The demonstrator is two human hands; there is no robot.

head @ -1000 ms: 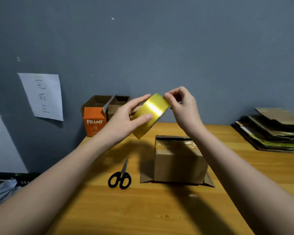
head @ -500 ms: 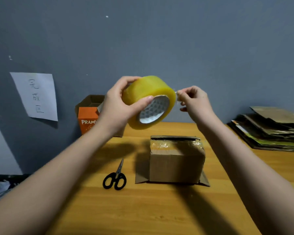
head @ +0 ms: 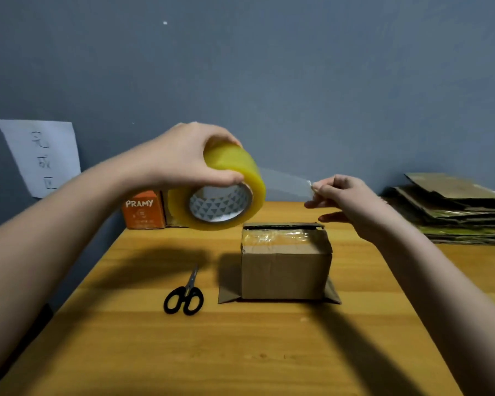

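My left hand [head: 183,158] grips a big yellowish roll of clear packing tape [head: 232,184] in the air above the wooden table [head: 240,352]. A clear strip of tape [head: 283,181] stretches from the roll to the right, and my right hand [head: 346,201] pinches its free end. Below both hands stands a small brown cardboard box [head: 286,267] with tape across its top and two bottom flaps splayed out on the table.
Black-handled scissors [head: 185,295] lie left of the box. An orange PRAMY carton [head: 142,210] sits at the back left by the grey wall. Flattened cardboard is stacked [head: 452,210] at the right. A handwritten paper sheet [head: 43,158] hangs on the wall.
My right hand has pulled the tape end away to the right, drawing out a strip. My left hand has turned the roll and kept hold of it.
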